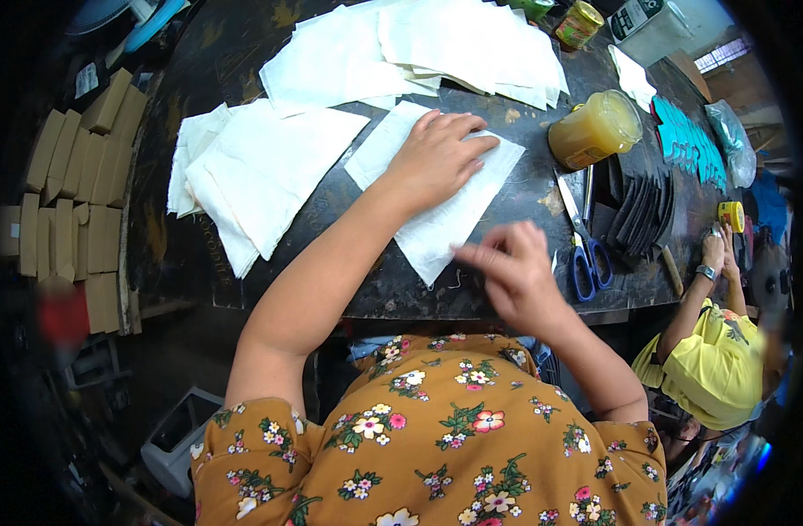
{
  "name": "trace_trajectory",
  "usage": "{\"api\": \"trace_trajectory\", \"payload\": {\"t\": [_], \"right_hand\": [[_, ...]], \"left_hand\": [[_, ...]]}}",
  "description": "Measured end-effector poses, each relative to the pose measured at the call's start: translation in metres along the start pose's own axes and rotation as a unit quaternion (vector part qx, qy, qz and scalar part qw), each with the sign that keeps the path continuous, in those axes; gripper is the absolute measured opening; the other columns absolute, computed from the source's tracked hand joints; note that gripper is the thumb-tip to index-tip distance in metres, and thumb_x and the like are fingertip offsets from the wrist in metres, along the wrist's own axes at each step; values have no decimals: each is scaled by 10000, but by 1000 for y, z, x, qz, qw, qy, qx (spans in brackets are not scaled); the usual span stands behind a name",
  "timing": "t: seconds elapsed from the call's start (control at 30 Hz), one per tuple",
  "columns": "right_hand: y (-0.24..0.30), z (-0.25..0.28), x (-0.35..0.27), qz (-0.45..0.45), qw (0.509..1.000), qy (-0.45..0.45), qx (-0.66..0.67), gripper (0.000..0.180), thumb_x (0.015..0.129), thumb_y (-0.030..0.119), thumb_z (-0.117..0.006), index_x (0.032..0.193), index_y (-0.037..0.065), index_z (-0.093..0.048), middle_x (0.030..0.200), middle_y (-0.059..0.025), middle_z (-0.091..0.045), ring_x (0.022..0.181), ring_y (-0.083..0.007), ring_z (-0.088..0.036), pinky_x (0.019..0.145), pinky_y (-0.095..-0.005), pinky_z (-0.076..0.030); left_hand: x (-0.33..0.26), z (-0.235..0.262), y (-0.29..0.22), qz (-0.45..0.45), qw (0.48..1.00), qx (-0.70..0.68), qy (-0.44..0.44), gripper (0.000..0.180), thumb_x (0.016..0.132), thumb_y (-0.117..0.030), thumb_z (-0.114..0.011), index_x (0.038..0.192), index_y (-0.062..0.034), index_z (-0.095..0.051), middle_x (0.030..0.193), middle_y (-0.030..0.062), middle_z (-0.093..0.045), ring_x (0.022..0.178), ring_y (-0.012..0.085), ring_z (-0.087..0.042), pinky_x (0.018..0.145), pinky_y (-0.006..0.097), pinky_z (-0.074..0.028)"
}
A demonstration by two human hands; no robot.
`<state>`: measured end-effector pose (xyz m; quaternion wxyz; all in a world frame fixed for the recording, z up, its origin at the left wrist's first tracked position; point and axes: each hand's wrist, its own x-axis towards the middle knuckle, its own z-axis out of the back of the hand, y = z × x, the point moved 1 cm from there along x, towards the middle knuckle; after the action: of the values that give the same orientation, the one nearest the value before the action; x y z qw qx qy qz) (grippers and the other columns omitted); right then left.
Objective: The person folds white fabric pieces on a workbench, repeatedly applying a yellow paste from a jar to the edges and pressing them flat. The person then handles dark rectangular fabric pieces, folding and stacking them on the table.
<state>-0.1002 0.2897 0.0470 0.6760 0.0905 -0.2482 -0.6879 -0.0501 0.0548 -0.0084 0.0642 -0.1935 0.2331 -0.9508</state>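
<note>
A white paper sheet (pixel 445 223) lies on the dark table (pixel 208 79) in front of me. My left hand (pixel 436 156) presses flat on its upper part, fingers spread. At the sheet's near right edge my right hand (pixel 511 263) hovers with fingers loosely curled, fingertips touching or just above the paper. It holds nothing that I can see.
Stacks of white sheets (pixel 261 171) lie left and at the back (pixel 436 44). Blue-handled scissors (pixel 585 241), a jar of yellow paste (pixel 594 130), dark folded pieces (pixel 642 206) and teal ones (pixel 686 140) sit right. Another person in yellow (pixel 708 359) works at right. Cardboard boxes (pixel 68 193) line the left.
</note>
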Motion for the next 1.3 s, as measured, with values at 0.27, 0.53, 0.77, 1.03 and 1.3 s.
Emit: {"api": "trace_trajectory", "payload": {"t": [0.27,0.53,0.77,1.03,1.3], "right_hand": [[-78,7,34,-116,957,-54,-259,663,887,-21,-644,1524,160,-667,1121,-107,-629,1101,-320,-619,930,-467,-463],[-103,8,40,-112,959,-123,-229,578,905,-28,-620,1467,94,-678,1141,-147,-650,1097,-361,-648,953,-477,-498],[-63,28,18,-143,977,-158,-7,540,972,-71,-578,1501,37,-585,1202,-230,-645,1100,-434,-656,989,-500,-526],[-32,-6,-4,-172,965,-164,109,688,948,-31,-708,1601,90,-528,1205,-135,-655,1044,-277,-655,994,-420,-483],[-36,-9,-3,-176,969,-147,96,706,935,9,-748,1602,99,-534,1202,-118,-669,1039,-261,-663,1007,-419,-456]], "left_hand": [[-1,-3,1,-4,1000,21,-8,420,1072,-225,-665,1483,-133,-665,1555,105,-607,1504,321,-512,1307,551,-308],[0,1,2,39,998,8,-52,489,1030,-198,-731,1509,-140,-649,1517,117,-619,1437,320,-550,1235,508,-388],[13,38,7,116,992,0,39,298,958,-179,-801,1239,-96,-750,1256,82,-746,1218,292,-655,1122,492,-454],[62,110,47,40,993,-73,-79,182,965,-19,-720,1144,-6,-688,1078,156,-786,1052,254,-780,958,381,-591],[172,111,143,94,970,103,-197,470,939,-228,-833,1368,-138,-666,1300,143,-731,1237,353,-708,1022,503,-537]]}}
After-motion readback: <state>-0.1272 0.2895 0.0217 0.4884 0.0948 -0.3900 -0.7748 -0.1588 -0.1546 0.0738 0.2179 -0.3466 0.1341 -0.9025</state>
